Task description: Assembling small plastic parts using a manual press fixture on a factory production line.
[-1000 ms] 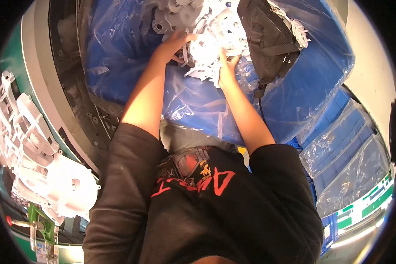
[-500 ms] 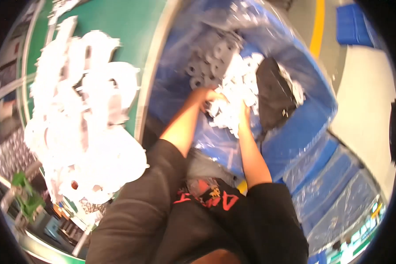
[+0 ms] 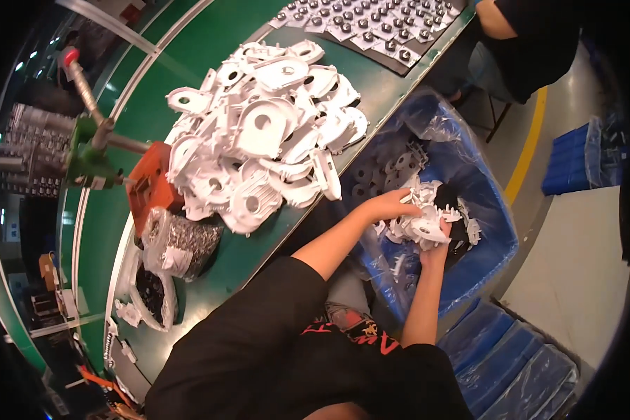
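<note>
Green surface [image 3: 189, 63] carries a big heap of white moulded plastic housings [image 3: 266, 147]; beside it, lower right, stands the blue bag-lined bin [image 3: 483, 210]. Both hands meet inside the bin on a clump of small white plastic parts [image 3: 423, 220]: left hand [image 3: 392, 205] curled over its top, right hand [image 3: 437, 245] cupping beneath, nearer. Fingertips are buried; the exact grip cannot be made out.

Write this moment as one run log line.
both hands | gripping white plastic parts | over blue-lined bin | white parts pile on green table
</note>
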`<state>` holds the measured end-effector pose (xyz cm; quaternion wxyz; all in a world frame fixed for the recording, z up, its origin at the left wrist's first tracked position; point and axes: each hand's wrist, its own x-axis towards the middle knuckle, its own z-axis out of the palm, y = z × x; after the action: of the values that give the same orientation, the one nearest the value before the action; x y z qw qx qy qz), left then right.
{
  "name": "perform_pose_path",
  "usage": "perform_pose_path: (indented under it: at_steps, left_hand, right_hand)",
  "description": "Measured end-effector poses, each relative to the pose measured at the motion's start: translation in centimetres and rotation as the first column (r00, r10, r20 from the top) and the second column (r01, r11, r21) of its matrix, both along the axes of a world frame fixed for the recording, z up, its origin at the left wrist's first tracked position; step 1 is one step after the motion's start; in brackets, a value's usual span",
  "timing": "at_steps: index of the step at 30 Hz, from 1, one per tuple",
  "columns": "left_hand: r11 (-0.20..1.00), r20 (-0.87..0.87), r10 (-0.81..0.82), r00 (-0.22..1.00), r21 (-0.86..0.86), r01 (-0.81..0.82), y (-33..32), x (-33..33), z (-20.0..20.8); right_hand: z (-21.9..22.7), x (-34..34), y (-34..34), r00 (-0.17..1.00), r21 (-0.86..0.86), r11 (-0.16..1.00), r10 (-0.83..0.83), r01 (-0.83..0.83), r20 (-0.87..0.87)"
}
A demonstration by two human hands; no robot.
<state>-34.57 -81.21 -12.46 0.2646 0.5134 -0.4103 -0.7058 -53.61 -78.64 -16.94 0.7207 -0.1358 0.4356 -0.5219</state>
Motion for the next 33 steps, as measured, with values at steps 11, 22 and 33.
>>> perform_pose_path:
  at_steps: [11, 22, 33]
  left_hand:
    - [0.631, -0.130, 0.414, 0.901, -0.672, -0.387, 6.0, 3.7, 23.5]
    - [0.548, 0.527, 0.834, 0.162, -0.822, -0.151, 14.7, 21.8, 26.4]
    - [0.484, 0.493, 0.870, -0.009, -0.859, -0.167, 13.6, 20.8, 21.4]
  right_hand:
    - [25.1, 6.6, -3.7, 0.959, -0.624, 0.754, 0.283, -0.203, 0.030]
    - [31.6, 29.3, -3.2, 0.665, -0.496, 0.444, 0.454, -0.746, -0.593]
    - [25.2, 33.6, -4.8, 0.532, -0.548, 0.257, -0.133, -0.796, -0.836]
